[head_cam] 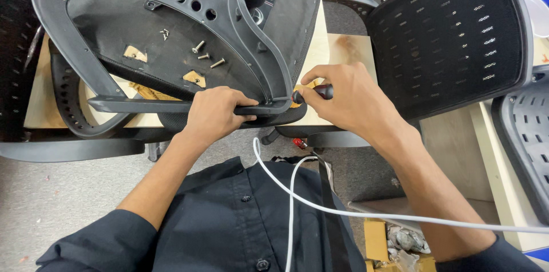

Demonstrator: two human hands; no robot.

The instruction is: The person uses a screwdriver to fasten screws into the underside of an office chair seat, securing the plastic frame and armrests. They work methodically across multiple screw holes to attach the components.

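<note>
The upturned office chair seat (171, 38) is lying on the wooden surface (343, 49), looking bulky, rigid and awkward, best gripped by its stiff plastic armrest frame. The left hand (214, 113) is clamping that frame's lower bar, while the right hand (349, 98) is closing around a screwdriver handle (311, 94) just beside it; loose screws (206, 55) are resting on the seat's underside.

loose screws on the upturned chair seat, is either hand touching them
No, the loose screws lie apart from both hands: the left hand grips the armrest and the right hand holds a screwdriver.
</note>
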